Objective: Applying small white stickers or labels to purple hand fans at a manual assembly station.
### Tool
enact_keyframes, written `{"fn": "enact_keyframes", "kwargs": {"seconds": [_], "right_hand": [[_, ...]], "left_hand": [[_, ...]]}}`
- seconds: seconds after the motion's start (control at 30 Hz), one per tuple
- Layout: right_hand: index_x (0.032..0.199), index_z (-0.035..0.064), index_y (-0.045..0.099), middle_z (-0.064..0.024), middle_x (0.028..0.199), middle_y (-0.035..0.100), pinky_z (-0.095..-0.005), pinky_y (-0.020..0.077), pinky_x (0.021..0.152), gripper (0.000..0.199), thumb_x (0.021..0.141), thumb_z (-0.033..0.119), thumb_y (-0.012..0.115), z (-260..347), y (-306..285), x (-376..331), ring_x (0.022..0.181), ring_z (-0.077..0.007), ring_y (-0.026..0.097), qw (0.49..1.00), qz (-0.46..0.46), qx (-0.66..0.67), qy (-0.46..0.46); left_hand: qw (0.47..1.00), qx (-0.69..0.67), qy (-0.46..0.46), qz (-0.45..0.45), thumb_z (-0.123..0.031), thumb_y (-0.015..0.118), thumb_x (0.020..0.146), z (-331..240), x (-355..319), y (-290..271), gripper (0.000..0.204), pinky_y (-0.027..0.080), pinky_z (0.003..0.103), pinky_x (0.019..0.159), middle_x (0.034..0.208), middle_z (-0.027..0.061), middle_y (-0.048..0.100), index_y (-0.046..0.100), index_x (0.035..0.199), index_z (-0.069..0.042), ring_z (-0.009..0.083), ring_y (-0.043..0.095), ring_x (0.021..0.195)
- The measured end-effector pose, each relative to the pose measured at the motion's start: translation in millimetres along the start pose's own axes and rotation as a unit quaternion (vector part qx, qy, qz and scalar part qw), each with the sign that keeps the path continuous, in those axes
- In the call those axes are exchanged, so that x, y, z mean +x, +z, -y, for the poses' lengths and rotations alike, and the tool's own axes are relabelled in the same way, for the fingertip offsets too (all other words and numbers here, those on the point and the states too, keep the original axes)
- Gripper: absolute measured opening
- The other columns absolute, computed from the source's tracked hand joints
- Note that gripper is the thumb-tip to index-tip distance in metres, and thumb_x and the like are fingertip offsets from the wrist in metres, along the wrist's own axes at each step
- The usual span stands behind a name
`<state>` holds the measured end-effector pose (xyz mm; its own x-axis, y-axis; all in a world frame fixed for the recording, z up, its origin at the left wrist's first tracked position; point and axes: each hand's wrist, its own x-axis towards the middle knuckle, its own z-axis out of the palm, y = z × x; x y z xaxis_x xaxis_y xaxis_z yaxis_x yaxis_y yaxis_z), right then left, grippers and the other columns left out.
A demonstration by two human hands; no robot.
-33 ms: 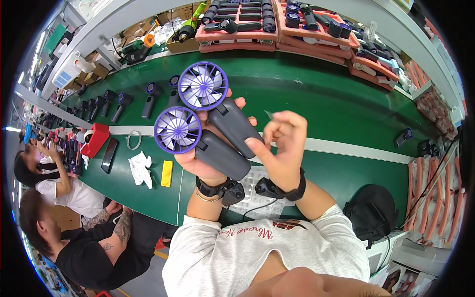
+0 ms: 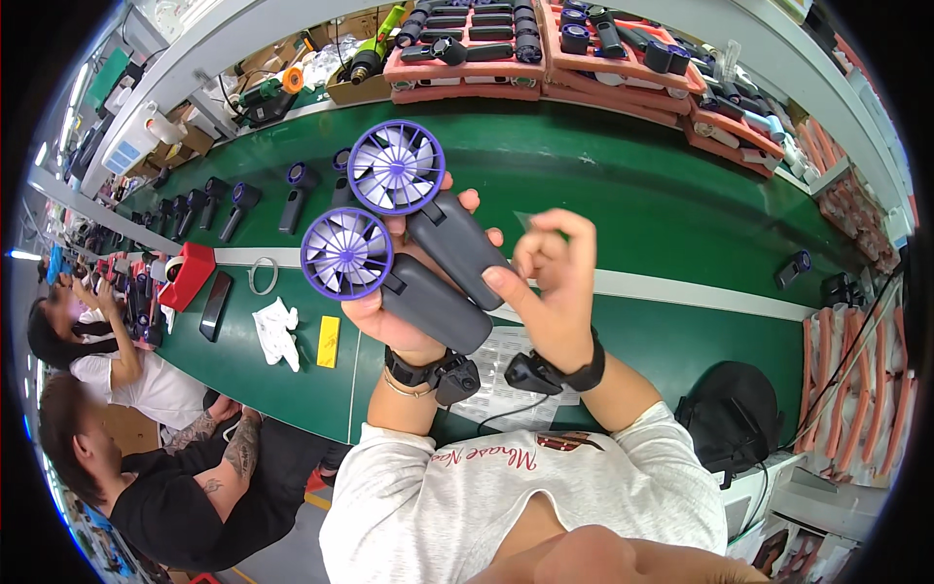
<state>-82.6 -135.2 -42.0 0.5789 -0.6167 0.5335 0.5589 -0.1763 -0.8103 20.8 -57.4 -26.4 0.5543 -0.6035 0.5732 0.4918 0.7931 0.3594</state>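
Two handheld fans lie side by side in my left hand (image 2: 416, 341), which is closed around their dark grey handles. The upper fan (image 2: 457, 243) and the lower fan (image 2: 436, 310) both have purple round cages with pale blades, facing up and to the left. My right hand (image 2: 555, 282) is beside the handles, its thumb tip at the lower end of the upper fan's handle. Its other fingers are curled, with a small piece of clear film (image 2: 523, 223) at their tips. A printed sheet (image 2: 506, 399) lies under my wrists.
On the green bench (image 2: 623, 204), more fans (image 2: 295, 200) stand in a row at left. Nearer are a red tape dispenser (image 2: 188, 275), a phone (image 2: 216, 306), a white glove (image 2: 276, 333) and a yellow block (image 2: 329, 341). Pink foam trays (image 2: 467, 73) sit behind. Co-workers (image 2: 185, 477) sit at left.
Both fans have shifted very slightly to the left with my left hand. My right hand's curled fingers have risen a little, and the clear film has moved up with them.
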Motion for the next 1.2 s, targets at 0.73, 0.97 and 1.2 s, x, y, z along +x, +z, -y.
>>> {"fn": "enact_keyframes", "kwargs": {"seconds": [0.73, 0.97, 1.2], "right_hand": [[0.073, 0.0078, 0.069, 0.0000, 0.076, 0.045, -0.0252, 0.0364, 0.067, 0.014, 0.067, 0.013, 0.080, 18, 3, -5, 0.073, -0.0131, 0.043, 0.992, 0.082, -0.096, 0.021], [0.071, 0.0084, 0.069, -0.0006, 0.077, 0.043, -0.0285, 0.0364, 0.071, 0.017, 0.065, 0.017, 0.082, 17, 4, -6, 0.079, -0.0167, 0.042, 0.988, 0.072, -0.129, 0.044], [0.070, 0.0089, 0.067, -0.0010, 0.077, 0.041, -0.0276, 0.0337, 0.069, 0.019, 0.063, 0.017, 0.083, 19, 9, -7, 0.077, -0.0165, 0.041, 0.969, 0.038, -0.238, -0.059]], "left_hand": [[1.000, 0.020, 0.012, -0.016, -0.037, 0.059, 0.071, -7, 4, -7, 0.062, 0.040, 0.059, 0.095, 0.142, 0.0214, 0.029, 0.048, 0.127, -0.014, 0.0418, 0.037, 0.125], [1.000, 0.011, 0.006, -0.011, -0.036, 0.060, 0.071, -6, 4, -7, 0.065, 0.042, 0.057, 0.094, 0.143, 0.0219, 0.027, 0.045, 0.130, -0.014, 0.0448, 0.036, 0.124], [0.999, 0.010, 0.014, -0.042, -0.038, 0.060, 0.071, -4, 2, -3, 0.064, 0.039, 0.058, 0.096, 0.142, 0.0209, 0.029, 0.047, 0.128, -0.014, 0.0425, 0.037, 0.124]]}}
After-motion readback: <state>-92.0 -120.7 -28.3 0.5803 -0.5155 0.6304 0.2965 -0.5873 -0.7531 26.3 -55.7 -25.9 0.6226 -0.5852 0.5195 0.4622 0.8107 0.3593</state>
